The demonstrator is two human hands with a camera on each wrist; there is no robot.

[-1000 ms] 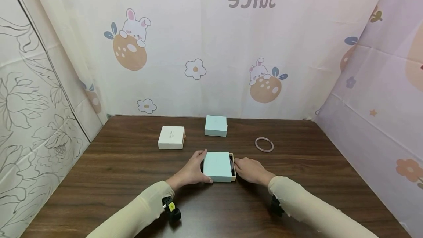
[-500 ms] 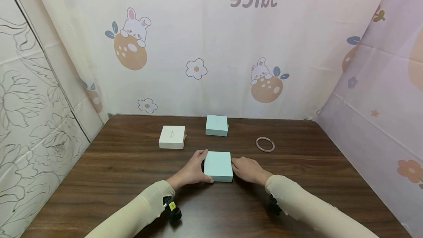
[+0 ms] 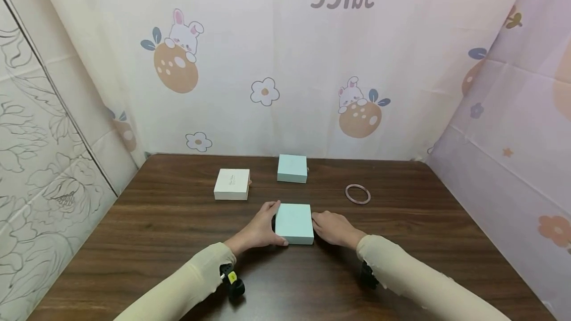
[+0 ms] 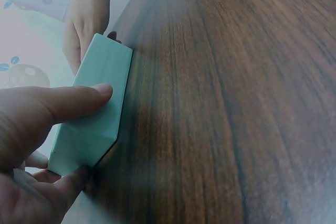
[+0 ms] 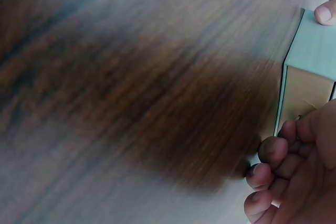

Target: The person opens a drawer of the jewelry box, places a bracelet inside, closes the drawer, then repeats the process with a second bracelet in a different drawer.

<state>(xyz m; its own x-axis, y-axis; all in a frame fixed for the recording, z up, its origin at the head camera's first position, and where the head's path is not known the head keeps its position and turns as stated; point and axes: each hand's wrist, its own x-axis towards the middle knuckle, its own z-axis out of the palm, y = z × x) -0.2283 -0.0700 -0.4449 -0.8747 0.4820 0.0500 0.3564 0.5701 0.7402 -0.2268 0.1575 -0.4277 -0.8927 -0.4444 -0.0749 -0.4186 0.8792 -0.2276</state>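
Two hands meet at one mint box (image 3: 294,223), flat on the bench (image 3: 147,241) on the near side of a white box (image 3: 232,181) and a pale blue box (image 3: 292,166). The left hand (image 3: 257,228) grips its left end, thumb (image 4: 79,104) on the near wall; the right hand (image 3: 334,228) has its fingers (image 5: 274,150) curled in at the right end, and whether they pinch anything cannot be told. The mint box should be light, stiff card, smooth enough to slide, with corners that might dent; its near and far walls look the best hold. It is squarish and low, with a plain pale-green top and a tan right end (image 5: 304,90) bearing a small dark hole (image 5: 298,117).
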